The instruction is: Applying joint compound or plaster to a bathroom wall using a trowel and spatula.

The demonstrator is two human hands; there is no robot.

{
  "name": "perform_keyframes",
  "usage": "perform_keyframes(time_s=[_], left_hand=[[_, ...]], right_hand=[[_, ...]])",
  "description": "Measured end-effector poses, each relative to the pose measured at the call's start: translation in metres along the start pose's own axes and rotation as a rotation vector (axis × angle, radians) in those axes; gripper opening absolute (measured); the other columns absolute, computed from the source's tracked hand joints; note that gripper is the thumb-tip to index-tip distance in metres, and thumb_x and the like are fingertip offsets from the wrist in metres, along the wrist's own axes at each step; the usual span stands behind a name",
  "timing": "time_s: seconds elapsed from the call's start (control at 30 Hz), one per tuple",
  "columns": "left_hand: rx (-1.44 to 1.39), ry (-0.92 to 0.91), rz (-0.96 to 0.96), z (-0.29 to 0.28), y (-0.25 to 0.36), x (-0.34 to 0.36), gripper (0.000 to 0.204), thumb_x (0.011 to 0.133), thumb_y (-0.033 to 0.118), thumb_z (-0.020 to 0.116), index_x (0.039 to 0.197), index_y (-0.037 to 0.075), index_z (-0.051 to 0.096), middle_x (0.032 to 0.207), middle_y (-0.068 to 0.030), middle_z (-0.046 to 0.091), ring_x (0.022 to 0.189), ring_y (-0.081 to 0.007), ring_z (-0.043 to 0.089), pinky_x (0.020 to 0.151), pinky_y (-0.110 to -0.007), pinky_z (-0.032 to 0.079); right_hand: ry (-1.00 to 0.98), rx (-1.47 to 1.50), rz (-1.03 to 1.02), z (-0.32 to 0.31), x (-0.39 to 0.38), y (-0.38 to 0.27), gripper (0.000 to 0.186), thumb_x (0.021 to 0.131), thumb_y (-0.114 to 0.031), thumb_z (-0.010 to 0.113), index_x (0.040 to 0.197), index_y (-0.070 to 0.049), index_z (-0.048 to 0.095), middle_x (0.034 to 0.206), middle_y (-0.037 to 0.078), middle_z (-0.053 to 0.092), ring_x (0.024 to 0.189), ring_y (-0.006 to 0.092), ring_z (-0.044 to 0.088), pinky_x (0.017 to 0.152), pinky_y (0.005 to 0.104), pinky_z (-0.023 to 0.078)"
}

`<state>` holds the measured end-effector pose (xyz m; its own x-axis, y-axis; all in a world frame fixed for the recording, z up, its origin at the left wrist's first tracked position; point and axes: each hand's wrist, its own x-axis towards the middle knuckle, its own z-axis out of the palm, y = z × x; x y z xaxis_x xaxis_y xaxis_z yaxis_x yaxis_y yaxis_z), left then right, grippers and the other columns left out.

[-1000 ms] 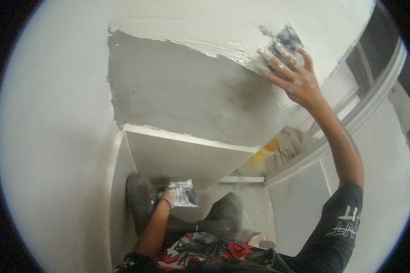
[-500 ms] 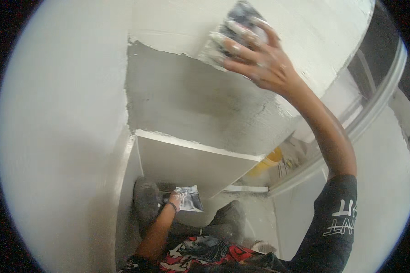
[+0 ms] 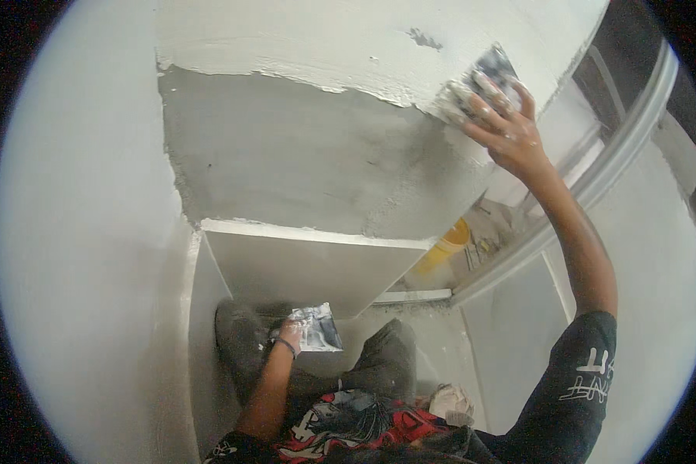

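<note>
My right hand (image 3: 514, 139), smeared with white, is raised to the upper right and presses a flat metal putty blade (image 3: 498, 65) against the wall. The fingers spread over the blade's back. Under and around it lies a coat of white putty (image 3: 286, 35) with a ragged lower edge; a bare grey strip of wall (image 3: 286, 147) shows below. Low down near my knees, my left hand (image 3: 289, 332) grips a second flat metal plate (image 3: 325, 334) by its left side, with white putty on its face. The fingers beneath that plate are partly hidden.
A white wall (image 3: 93, 193) stands close on my left. Beneath the grey strip runs a white-edged ledge (image 3: 309, 234) above a recessed panel (image 3: 309, 267). A yellow bucket (image 3: 445, 246) sits beyond an opening at right, beside a pale curved frame (image 3: 626, 147).
My right hand and its blade have swept to the right and slightly down along the putty's lower edge. A small grey patch now shows in the coat above. My left hand still holds its plate.
</note>
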<state>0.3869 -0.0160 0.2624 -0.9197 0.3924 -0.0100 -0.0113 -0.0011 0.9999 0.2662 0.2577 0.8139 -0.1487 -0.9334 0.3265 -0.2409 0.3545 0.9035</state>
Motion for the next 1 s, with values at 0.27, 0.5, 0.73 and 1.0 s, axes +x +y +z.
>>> perform_keyframes(time_s=[0.27, 0.5, 0.73, 1.0], left_hand=[[0.166, 0.076, 0.086, -0.025, -0.086, -0.015, 0.039, 0.087, 0.019, 0.034, 0.122, 0.003, 0.041, 0.125, -0.0088, 0.045, 0.111, -0.0197, 0.047, 0.094, -0.034, 0.039], [0.815, 0.020, 0.274, 0.001, 0.029, -0.006, 0.034, 0.088, 0.018, 0.033, 0.116, 0.005, 0.048, 0.112, -0.0085, 0.055, 0.095, -0.0237, 0.057, 0.085, -0.041, 0.046], [0.041, 0.125, 0.186, 0.007, 0.036, -0.013, 0.034, 0.087, 0.020, 0.033, 0.113, 0.007, 0.051, 0.108, -0.0086, 0.058, 0.093, -0.0255, 0.058, 0.082, -0.044, 0.047], [-1.092, -0.032, -0.229, 0.003, -0.007, 0.011, 0.034, 0.087, 0.018, 0.034, 0.112, 0.004, 0.052, 0.106, -0.0104, 0.058, 0.094, -0.0256, 0.057, 0.088, -0.044, 0.043]], right_hand=[[0.127, 0.002, 0.024, -0.029, 0.021, -0.009, 0.026, 0.077, -0.023, 0.056, 0.098, -0.038, 0.057, 0.124, -0.007, 0.044, 0.121, 0.0187, 0.035, 0.104, 0.0493, 0.015], [0.271, 0.249, -0.198, -0.048, 0.188, -0.017, 0.021, 0.084, -0.017, 0.042, 0.100, -0.021, 0.054, 0.117, 0.003, 0.046, 0.109, 0.0197, 0.044, 0.096, 0.0580, 0.020], [0.235, 0.019, -0.066, -0.010, 0.149, 0.002, 0.036, 0.074, -0.015, 0.059, 0.101, -0.039, 0.056, 0.125, -0.010, 0.045, 0.121, 0.0140, 0.035, 0.107, 0.0447, 0.013], [-0.093, -0.140, 0.068, -0.017, -0.019, 0.036, 0.046, 0.073, -0.011, 0.058, 0.109, -0.039, 0.052, 0.128, -0.008, 0.043, 0.120, 0.0179, 0.037, 0.105, 0.0469, 0.015]])
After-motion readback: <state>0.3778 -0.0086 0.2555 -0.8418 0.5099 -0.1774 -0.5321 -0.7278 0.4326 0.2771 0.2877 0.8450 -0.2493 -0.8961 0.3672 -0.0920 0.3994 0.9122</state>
